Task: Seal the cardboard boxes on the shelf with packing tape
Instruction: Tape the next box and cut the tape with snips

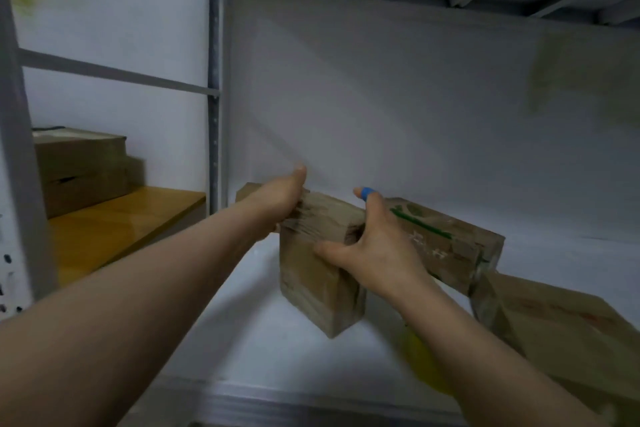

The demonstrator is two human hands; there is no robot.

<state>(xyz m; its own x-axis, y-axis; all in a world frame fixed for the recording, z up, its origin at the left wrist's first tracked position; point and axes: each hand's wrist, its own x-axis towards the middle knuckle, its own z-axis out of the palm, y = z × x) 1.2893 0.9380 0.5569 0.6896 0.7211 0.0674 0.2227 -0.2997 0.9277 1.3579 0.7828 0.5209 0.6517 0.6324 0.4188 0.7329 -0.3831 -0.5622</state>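
A small cardboard box [318, 291] stands on the white shelf [277, 350], just beside a green-printed box [446, 246]. The left hand [280, 199] curls its fingers over the top left edge; the right hand [377, 246] grips the right side, thumb on the front face, forefinger raised

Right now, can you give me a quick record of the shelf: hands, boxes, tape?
left hand: grips the middle box at its top left edge
right hand: holds its top right corner, blue wrap on one finger
middle box: upright on the white shelf
green-marked box: behind it, to the right
third box: near right corner
yellow object: under the right forearm, too blurred to tell if it is tape
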